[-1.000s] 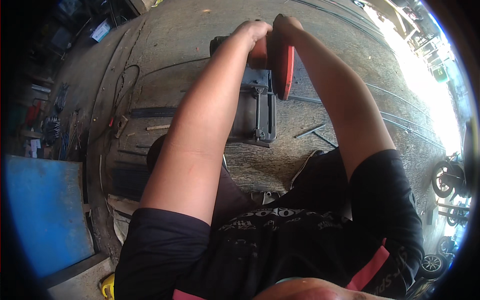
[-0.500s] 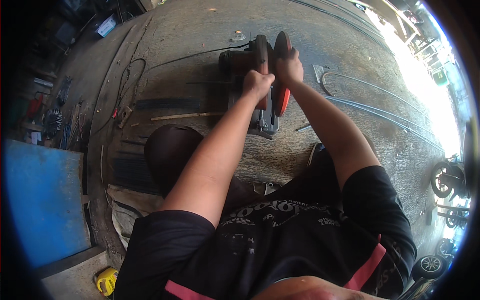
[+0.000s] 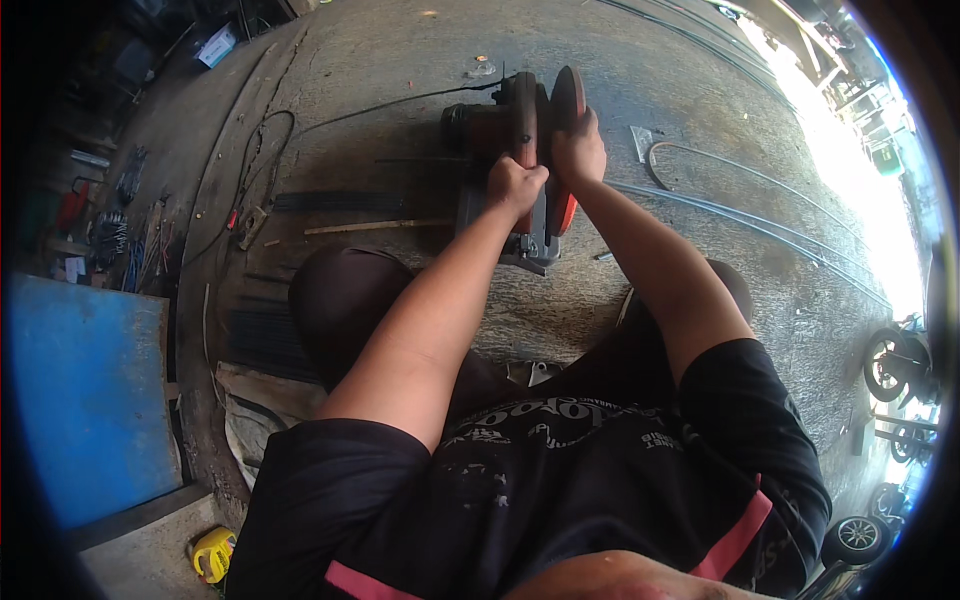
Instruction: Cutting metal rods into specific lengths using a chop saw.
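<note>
A chop saw with a dark motor and a reddish guard stands on the floor in front of me. My left hand is closed round the near end of the saw's reddish guard arm. Just right of it, a thin round orange-red disc stands upright, seen almost edge on. My right hand presses on the disc's right side with its fingers curled, the fingertips partly hidden. The saw's grey metal base shows below both hands.
Dark metal rods and a wooden stick lie left of the saw, near a looped cable. Long pale rods lie to the right. A blue panel stands at the left, above a yellow object.
My left hand has shifted slightly down and right. The right hand has stayed at the disc, slightly lower. A short metal piece on the floor is now mostly hidden by my right forearm.
</note>
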The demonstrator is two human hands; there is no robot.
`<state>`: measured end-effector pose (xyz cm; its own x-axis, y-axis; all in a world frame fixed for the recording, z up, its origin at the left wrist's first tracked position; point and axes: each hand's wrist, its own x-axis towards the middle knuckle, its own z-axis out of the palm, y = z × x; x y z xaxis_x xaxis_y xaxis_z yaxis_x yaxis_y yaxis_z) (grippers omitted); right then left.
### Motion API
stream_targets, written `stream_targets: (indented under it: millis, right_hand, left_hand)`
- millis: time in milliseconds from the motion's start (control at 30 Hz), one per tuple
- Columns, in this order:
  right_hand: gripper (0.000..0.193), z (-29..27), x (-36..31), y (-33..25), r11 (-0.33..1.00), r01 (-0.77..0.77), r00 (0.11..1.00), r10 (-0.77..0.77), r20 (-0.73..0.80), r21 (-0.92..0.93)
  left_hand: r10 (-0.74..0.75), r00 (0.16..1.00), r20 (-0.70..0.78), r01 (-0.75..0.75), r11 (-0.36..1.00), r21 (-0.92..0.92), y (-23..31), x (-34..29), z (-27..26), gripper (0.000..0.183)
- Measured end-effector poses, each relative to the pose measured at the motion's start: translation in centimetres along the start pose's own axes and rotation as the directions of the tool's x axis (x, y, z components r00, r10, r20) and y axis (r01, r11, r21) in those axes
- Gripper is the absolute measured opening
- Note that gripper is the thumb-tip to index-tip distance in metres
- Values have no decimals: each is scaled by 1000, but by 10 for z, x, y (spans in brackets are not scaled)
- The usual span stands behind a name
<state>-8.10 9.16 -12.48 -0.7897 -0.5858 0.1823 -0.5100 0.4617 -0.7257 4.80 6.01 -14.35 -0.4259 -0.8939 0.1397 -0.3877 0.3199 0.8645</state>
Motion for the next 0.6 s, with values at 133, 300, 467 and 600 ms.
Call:
stream_targets:
  millis: [133, 300, 467, 600]
  right_hand:
    - [67, -1, -2, 1, 1000, 4, 1000, -4, 6, 25]
    - [68, -2, -3, 0, 1000, 6, 1000, -6, 10, 24]
    - [69, 0, -3, 2, 1000, 14, 1000, -15, 11, 16]
    - [70, 2, -3, 5, 999, 32, 999, -32, -7, 17]
  left_hand:
    - [-21, 999, 48, 20, 999, 37, -7, 1, 2, 45]
    - [3, 1000, 24, -3, 1000, 18, -6, 0, 3, 45]
    - [0, 1000, 9, 0, 1000, 17, -11, -2, 5, 47]
    - [13, 1000, -4, -13, 1000, 18, -14, -1, 7, 50]
